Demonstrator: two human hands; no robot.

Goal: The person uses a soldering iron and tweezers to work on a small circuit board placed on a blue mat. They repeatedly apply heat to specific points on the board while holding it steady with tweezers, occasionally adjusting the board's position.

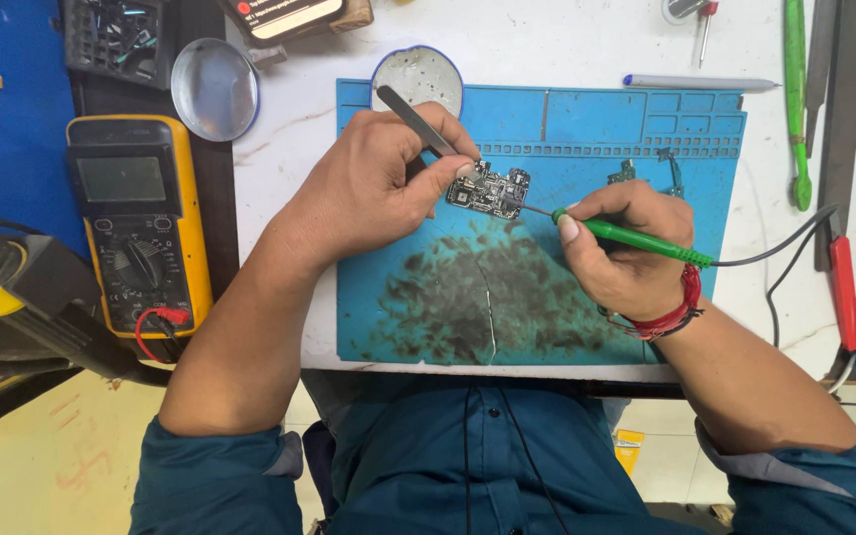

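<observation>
Gripping tweezers (416, 121) in left hand (374, 188) on board (490, 190) | right hand (621, 248) fingers closed round iron (636, 242) | tip touching board | mat (587, 129)

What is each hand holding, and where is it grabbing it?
Left hand pinches metal tweezers near their lower end, at the circuit board. Right hand grips the green soldering iron around its handle.

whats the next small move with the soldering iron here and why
Probably ease the soldering iron tip a touch left onto the circuit board. The right hand holds the tip just at the board's right edge, while the left hand steadies the board with tweezers.
</observation>
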